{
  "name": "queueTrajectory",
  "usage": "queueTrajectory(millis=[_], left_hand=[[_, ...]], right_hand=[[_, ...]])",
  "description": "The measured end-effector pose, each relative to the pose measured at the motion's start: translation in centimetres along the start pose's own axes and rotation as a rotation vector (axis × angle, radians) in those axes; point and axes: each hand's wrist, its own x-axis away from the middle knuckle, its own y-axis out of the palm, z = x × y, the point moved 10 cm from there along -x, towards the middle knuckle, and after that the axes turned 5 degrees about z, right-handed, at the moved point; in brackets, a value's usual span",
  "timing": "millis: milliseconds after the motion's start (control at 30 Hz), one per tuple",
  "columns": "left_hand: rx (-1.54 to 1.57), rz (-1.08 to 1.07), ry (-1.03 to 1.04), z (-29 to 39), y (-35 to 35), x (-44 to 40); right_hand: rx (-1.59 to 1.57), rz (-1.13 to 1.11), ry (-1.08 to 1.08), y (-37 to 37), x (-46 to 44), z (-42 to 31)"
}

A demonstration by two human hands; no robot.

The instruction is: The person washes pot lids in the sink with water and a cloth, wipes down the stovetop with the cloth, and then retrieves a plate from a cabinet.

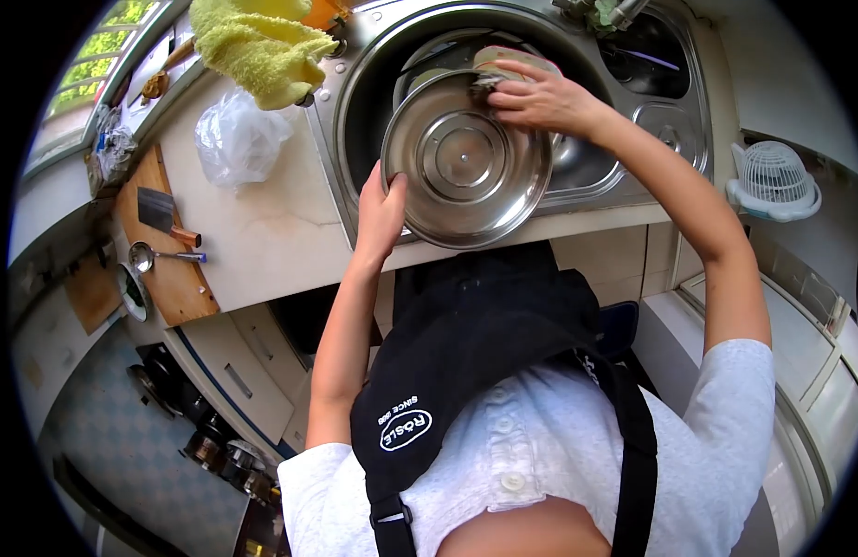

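Gripping lid (447,200) by left edge, left hand (382,215), above sink (359,121); right hand (538,100) clutching scrubber (485,86) at upper rim.

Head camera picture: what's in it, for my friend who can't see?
A person's left hand holds a round metal lid or bowl over a sink; the right hand holds a scrubber to it. Left of the sink: yellow cloth, plastic bag, wooden board with a knife.
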Motion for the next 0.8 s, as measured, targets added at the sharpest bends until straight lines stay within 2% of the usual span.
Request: queueTrajectory(millis=[67, 100, 167, 200, 233, 333, 433, 500, 533, 600, 667, 733, 767, 800], left_hand=[[-0.117, -0.087, -0.042, 0.2, 0.6, -0.6], [-0.013, -0.071, -0.067, 0.0, 0.3, -0.7], [-0.02, -0.01, -0.06, -0.2, -1.1, -1.2], [-0.021, 0.053, -0.055, -0.1, -2.1, -1.4], [0.164, 0.122, -0.021, 0.3, -2.8, -1.5], [0.095, 0.216, 0.049, 0.2, -4.8, -2.1], [-0.083, 0.207, 0.115, 1.5, -4.6, -2.0], [-0.217, 0.172, 0.221, 2.7, -3.7, -2.1], [-0.218, 0.177, 0.227, 2.8, -3.4, -2.0], [-0.338, 0.216, 0.318, 5.4, -2.1, -1.1], [-0.407, 0.179, 0.366, 5.9, -1.1, -1.2], [-0.528, 0.136, 0.384, 5.3, -0.2, -1.4], [-0.554, 0.105, 0.416, 6.4, 0.3, -0.7], [-0.556, 0.103, 0.423, 6.5, 0.3, -0.5]], right_hand=[[0.069, 0.195, -0.107, -1.9, -1.8, 0.5], [0.072, 0.197, -0.105, -2.2, -1.7, 0.8], [0.028, 0.244, 0.006, -3.0, -2.2, 2.0], [-0.072, 0.239, 0.15, -2.7, -1.5, 2.8], [-0.152, 0.274, 0.262, -2.2, -0.2, 2.8], [-0.472, 0.273, 0.538, -0.7, 2.3, 0.0], [-0.636, 0.254, 0.577, -0.8, 3.1, -2.5], [-0.756, 0.312, 0.762, -2.3, 3.3, -0.9], [-0.753, 0.317, 0.757, -3.2, 2.3, -0.4], [-0.828, 0.577, 0.804, -6.5, 0.4, 1.2], [-0.774, 0.718, 0.749, -8.0, -2.8, 1.4], [-0.461, 0.686, 0.627, -9.3, -6.6, 0.6], [-0.081, 0.518, 0.476, -9.3, -8.5, -0.6], [0.089, 0.511, 0.374, -8.9, -9.3, -1.2]])
